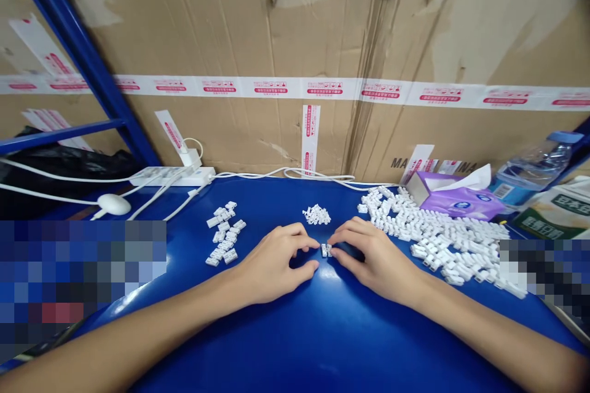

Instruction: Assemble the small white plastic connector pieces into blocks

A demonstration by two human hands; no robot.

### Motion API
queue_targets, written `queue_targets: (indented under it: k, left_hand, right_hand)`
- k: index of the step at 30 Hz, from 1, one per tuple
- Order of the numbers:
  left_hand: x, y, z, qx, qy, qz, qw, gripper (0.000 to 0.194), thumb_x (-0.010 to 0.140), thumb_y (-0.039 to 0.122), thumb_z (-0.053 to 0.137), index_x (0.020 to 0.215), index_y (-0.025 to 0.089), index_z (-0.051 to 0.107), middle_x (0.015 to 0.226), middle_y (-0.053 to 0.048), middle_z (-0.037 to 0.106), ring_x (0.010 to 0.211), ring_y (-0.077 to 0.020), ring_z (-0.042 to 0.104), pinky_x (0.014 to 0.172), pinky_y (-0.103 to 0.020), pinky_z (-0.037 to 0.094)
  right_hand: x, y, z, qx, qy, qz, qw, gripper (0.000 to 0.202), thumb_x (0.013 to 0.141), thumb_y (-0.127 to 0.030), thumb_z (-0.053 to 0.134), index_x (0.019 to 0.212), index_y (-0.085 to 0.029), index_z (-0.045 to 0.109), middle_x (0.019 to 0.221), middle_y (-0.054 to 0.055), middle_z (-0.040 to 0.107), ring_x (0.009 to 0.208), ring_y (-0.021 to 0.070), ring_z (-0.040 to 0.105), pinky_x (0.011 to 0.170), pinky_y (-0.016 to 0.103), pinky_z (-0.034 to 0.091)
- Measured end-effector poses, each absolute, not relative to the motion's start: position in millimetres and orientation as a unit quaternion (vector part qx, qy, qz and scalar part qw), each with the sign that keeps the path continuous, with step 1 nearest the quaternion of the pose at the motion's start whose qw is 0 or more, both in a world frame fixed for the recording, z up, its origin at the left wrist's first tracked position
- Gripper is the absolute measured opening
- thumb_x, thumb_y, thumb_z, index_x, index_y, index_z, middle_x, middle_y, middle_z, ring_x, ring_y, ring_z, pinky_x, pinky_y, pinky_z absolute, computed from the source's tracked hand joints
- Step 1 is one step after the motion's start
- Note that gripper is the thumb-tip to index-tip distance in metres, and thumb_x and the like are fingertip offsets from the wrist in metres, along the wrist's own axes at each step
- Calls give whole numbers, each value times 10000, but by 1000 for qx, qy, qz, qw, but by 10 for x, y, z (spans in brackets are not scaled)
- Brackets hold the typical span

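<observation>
Between my two hands, a small white connector piece lies on the blue table, with what looks like a second one against it. My left hand is just left of the pieces, thumb and index finger apart, holding nothing. On the other side, my right hand has its thumb and index fingertips at the right-hand piece, which they partly hide. Just beyond my hands sits a small pile of tiny white parts.
A loose group of white connectors lies at the left, and a large heap spreads at the right. Behind it stand a purple tissue box and a plastic bottle. A white power strip with cables is at the back left.
</observation>
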State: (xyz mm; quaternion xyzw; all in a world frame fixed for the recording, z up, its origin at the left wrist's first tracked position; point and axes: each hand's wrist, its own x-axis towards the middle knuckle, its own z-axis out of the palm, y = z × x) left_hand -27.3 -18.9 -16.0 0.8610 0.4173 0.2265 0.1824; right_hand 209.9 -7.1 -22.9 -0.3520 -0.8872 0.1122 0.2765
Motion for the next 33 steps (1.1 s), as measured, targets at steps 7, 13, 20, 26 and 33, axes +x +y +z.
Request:
queue_targets:
  k: [7, 13, 20, 26, 33]
  left_hand:
    - [-287, -154, -149, 860, 436, 243, 102, 222, 923, 254, 632, 1120, 221, 728, 1153, -54, 694, 1051, -252, 618, 943, -454, 480]
    - [-339, -124, -178, 864, 469, 180, 42, 389, 1007, 377, 514, 1313, 181, 653, 1447, -119, 590, 1330, -309, 530, 1092, -528, 422]
    - [-356, -133, -237, 865, 494, 86, 29, 651, 1041, 520, 364, 1562, 131, 393, 1653, -161, 297, 1547, -323, 241, 1242, -589, 204]
    - [-362, -133, -233, 865, 495, 76, 37, 680, 1039, 539, 353, 1577, 123, 364, 1653, -167, 276, 1549, -331, 221, 1242, -606, 182]
    - [-394, -117, -272, 874, 470, 120, 28, 611, 1038, 507, 407, 1560, 189, 404, 1630, -159, 359, 1519, -357, 304, 1205, -643, 233]
  right_hand:
    - [2112, -39, -250, -372, -882, 98, 273, 133, 1003, -280, 580, 1083, -245, 681, 1065, 48, 709, 982, 227, 621, 895, 423, 484]
    - [2117, -103, -204, -401, -874, 76, 263, 342, 1012, -379, 542, 1283, -190, 632, 1236, 108, 687, 1128, 259, 621, 995, 471, 506]
    - [2093, -202, -272, -476, -867, 53, 138, 771, 1028, -589, 358, 1564, -34, 355, 1631, 204, 318, 1529, 356, 262, 1231, 569, 292]
    - [2091, -197, -282, -490, -863, 71, 94, 860, 1009, -669, 324, 1587, -33, 292, 1649, 192, 218, 1546, 341, 163, 1265, 545, 200]
    - [2086, -207, -264, -480, -868, 66, 105, 819, 1018, -636, 347, 1579, -39, 321, 1640, 208, 238, 1539, 355, 186, 1251, 579, 223]
